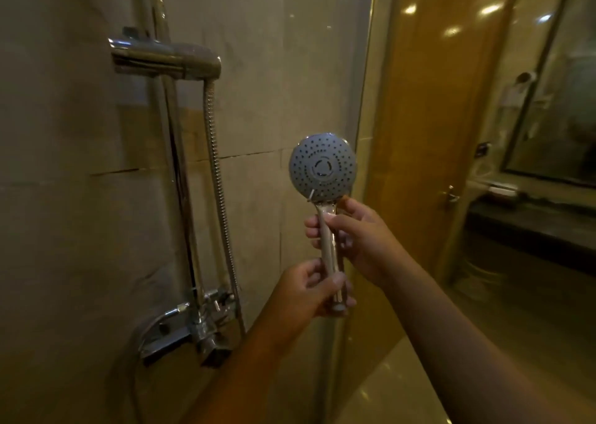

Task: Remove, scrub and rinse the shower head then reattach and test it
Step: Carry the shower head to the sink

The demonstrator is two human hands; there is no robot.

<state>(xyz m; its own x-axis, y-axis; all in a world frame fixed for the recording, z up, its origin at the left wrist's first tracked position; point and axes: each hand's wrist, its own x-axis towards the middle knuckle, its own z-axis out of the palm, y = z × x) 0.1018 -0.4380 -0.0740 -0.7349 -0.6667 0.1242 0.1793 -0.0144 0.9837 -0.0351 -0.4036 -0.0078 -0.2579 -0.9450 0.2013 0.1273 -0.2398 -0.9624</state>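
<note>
Right of centre in the frame, the round grey-faced chrome hand shower head [322, 167] stands upright, its long axis vertical, its nozzle face turned to the camera. The right hand [358, 233] grips the handle just under the head, fingers [312, 230] curled round it. The left hand [303, 290] pinches the handle's bottom end. The ribbed metal hose [219, 182] hangs well apart at left.

The shower head [322, 169] is upright in mid-air, its round grey hole-ringed face toward the camera. The left hand [309, 291] grips the chrome handle's end and the right hand [358, 233] its top.
</note>
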